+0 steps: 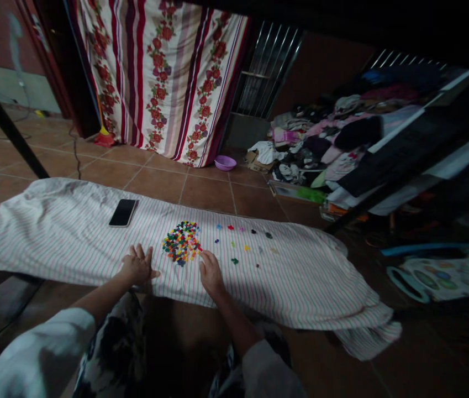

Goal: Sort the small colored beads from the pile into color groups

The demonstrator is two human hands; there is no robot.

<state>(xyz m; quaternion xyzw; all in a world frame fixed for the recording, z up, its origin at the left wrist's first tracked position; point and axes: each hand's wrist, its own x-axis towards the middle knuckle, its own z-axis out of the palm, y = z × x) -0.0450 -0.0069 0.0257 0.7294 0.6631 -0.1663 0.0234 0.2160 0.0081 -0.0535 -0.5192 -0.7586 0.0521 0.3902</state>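
Note:
My left hand [138, 265] lies on the striped cloth [309, 276] with its fingers spread and nothing in it. To its right is a round pile of small multicoloured pieces [179, 242], too small to tell their exact kind. My right hand [211, 273] is at the pile's right edge. Its index finger reaches out to the pieces there, with the thumb apart below it. Further right, small groups sorted by colour lie spaced out, among them a red group [230, 227], a yellow group [246, 248] and a dark green group [235, 261].
A smartphone [123, 213] lies on the cloth, left of the pile. Beyond are a tiled floor, a purple basin [225, 162], a floral curtain [159, 83] and a red broom [105, 137]. Heaped clothes [321, 138] fill the right background. Dark bars cross both sides.

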